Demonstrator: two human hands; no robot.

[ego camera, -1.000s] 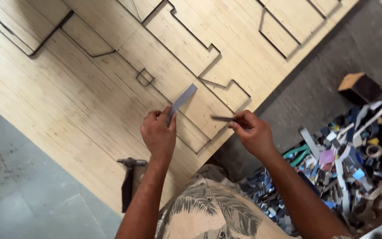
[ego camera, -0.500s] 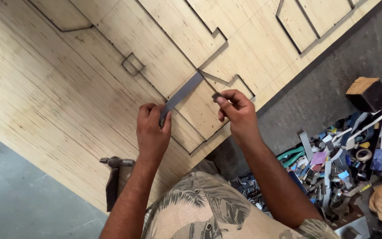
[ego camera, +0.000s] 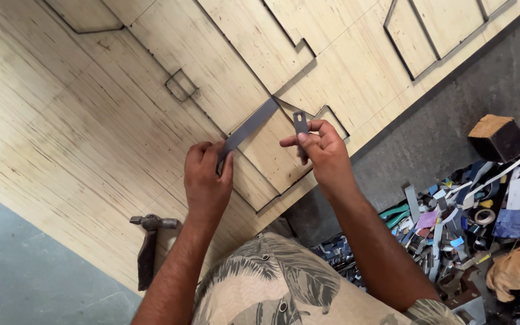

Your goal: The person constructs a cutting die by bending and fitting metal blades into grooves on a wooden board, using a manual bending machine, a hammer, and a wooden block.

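Observation:
A large plywood board with thin cut slots tracing angular outlines lies under my hands. My left hand grips the near end of a long grey metal strip, which slants up to the right along a slot line. My right hand pinches a short grey metal strip between thumb and fingers, held upright just right of the long strip's far end, above a triangular cutout.
A hammer lies on the board near its lower edge, left of my left arm. Right of the board is grey floor with a heap of metal strips, scraps and tape rolls, and a dark block.
My right hand has lifted the short strip and turned it upright near the long strip's far end. My left hand has stayed on the long strip. The view moved closer.

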